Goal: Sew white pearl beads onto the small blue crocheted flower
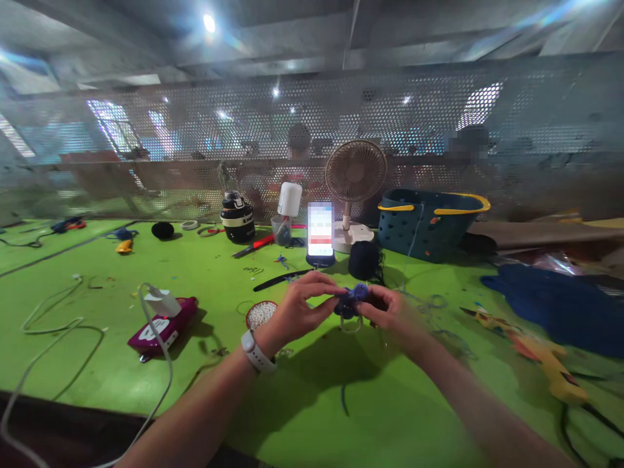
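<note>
A small blue crocheted piece [351,299] is held up over the green table between my two hands. My left hand [305,305] pinches its left side between thumb and fingers, with a white watch on the wrist. On the other side, my right hand [392,315] has its thumb and fingertips closed on the right edge. A loop of pale beads [351,325] hangs under the piece. Just left of my left hand sits a red-rimmed dish of white beads [262,314]. A dark yarn ball [364,260] lies behind my right hand.
Behind my hands stand a lit phone [320,233], a fan [355,172] and a teal basket [424,227]. A black bottle [238,218] is farther left. A purple power strip [163,328] with a white cable lies left; a yellow glue gun [550,364] and blue cloth [556,309] lie right.
</note>
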`<state>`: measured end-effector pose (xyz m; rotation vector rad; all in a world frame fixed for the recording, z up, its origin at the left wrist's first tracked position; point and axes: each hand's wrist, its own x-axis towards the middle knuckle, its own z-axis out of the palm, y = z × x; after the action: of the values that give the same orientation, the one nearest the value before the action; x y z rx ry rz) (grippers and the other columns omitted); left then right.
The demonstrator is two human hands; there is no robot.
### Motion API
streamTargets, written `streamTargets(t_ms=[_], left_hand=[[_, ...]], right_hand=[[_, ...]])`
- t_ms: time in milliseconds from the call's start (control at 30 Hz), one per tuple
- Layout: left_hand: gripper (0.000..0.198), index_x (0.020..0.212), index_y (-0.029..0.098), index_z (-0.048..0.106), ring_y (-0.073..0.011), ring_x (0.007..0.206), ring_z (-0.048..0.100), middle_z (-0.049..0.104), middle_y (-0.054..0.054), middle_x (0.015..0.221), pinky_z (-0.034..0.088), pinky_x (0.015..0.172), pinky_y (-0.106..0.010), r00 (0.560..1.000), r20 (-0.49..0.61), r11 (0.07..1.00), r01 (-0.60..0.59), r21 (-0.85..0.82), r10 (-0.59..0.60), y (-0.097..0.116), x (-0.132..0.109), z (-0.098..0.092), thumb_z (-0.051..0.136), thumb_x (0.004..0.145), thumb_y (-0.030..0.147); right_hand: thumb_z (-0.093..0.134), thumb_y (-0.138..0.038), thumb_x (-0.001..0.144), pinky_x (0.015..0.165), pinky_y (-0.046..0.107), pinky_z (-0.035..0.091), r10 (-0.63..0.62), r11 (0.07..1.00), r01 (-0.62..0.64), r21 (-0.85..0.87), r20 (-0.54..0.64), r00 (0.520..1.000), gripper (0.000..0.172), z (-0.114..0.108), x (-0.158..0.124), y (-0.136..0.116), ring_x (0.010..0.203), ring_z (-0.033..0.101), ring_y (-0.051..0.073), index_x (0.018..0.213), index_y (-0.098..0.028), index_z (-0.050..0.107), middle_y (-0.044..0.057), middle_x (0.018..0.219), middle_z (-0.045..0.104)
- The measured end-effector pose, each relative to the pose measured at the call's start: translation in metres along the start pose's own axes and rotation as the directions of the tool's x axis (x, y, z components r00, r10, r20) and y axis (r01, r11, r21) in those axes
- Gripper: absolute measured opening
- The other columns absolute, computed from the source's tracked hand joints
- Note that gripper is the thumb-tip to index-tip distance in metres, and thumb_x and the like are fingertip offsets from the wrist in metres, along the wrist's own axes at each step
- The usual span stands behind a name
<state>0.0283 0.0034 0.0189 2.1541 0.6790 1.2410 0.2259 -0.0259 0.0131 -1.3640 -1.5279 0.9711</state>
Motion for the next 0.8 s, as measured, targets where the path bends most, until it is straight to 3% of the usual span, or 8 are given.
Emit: streamTargets(t_ms=[167,300,367,433,500,667,800], left_hand=[[0.010,0.089,0.023,0.074,-0.0239,0.112,0.054,0.060,-0.009,0.115,0.043,0.100,-0.046,0.998,-0.025,0.998,0.065,0.001,-0.065,0.003,0.001,-0.002,0.069,0.080,0.023],[0.008,0.080,0.019,0.072,-0.0241,0.117,0.053,0.058,-0.009,0.121,0.043,0.100,-0.043,0.967,-0.032,0.941,0.238,-0.240,-0.253,-0.005,0.002,0.002,0.073,0.077,0.027],[0.027,0.099,0.020,0.068,-0.0225,0.106,0.060,0.062,-0.009,0.115,0.050,0.089,-0.041,0.907,0.095,0.815,0.412,-0.407,-0.411,-0.008,0.002,0.004,0.076,0.074,0.026],[0.051,0.119,0.022,0.057,-0.0206,0.091,0.065,0.066,-0.008,0.105,0.054,0.076,-0.038,0.806,0.262,0.639,0.584,-0.501,-0.531,-0.009,0.002,0.004,0.078,0.073,0.026],[0.055,0.122,0.019,0.055,-0.0187,0.082,0.066,0.068,-0.008,0.099,0.055,0.068,-0.035,0.735,0.371,0.519,0.669,-0.532,-0.567,-0.009,0.003,0.002,0.078,0.072,0.025],[0.038,0.097,0.013,0.060,-0.0131,0.074,0.066,0.069,-0.005,0.088,0.054,0.067,-0.028,0.705,0.374,0.442,0.685,-0.579,-0.603,-0.011,0.003,0.001,0.082,0.067,0.020],[0.034,0.078,0.013,0.056,-0.0105,0.065,0.064,0.066,0.001,0.073,0.054,0.066,-0.027,0.709,0.361,0.403,0.664,-0.630,-0.605,-0.016,0.002,0.003,0.085,0.064,0.023]], right_hand=[[0.066,-0.037,0.069,0.056,0.027,0.041,-0.018,1.000,0.018,-0.012,0.004,1.000,0.026,0.001,-0.002,0.000,0.060,0.054,0.015,0.084,-0.015,0.065,0.002,0.071,0.063],[0.066,-0.036,0.072,0.055,0.027,0.043,-0.024,1.000,0.024,-0.003,0.015,1.000,0.024,0.002,-0.007,-0.002,0.061,0.055,0.015,0.086,-0.016,0.065,0.002,0.071,0.063],[0.067,-0.035,0.072,0.058,0.027,0.044,-0.037,0.999,0.037,-0.013,0.030,0.999,0.022,0.003,-0.008,-0.003,0.063,0.057,0.016,0.083,-0.016,0.065,0.003,0.072,0.064],[0.067,-0.033,0.072,0.059,0.028,0.045,-0.047,0.998,0.048,-0.032,0.045,0.998,0.020,0.002,-0.009,-0.003,0.065,0.058,0.016,0.082,-0.016,0.065,0.003,0.074,0.065],[0.066,-0.034,0.073,0.063,0.029,0.046,-0.053,0.998,0.055,-0.025,0.056,0.997,0.021,0.001,-0.008,-0.002,0.069,0.059,0.017,0.084,-0.016,0.065,0.004,0.078,0.066],[0.064,-0.037,0.077,0.071,0.033,0.049,-0.047,0.997,0.051,-0.061,0.067,0.997,0.028,-0.001,-0.006,0.000,0.077,0.062,0.020,0.093,-0.015,0.064,0.008,0.088,0.068],[0.062,-0.038,0.076,0.066,0.034,0.049,-0.050,0.993,0.055,-0.103,0.048,0.998,0.029,-0.003,-0.007,-0.001,0.073,0.062,0.020,0.093,-0.015,0.064,0.008,0.084,0.067]])
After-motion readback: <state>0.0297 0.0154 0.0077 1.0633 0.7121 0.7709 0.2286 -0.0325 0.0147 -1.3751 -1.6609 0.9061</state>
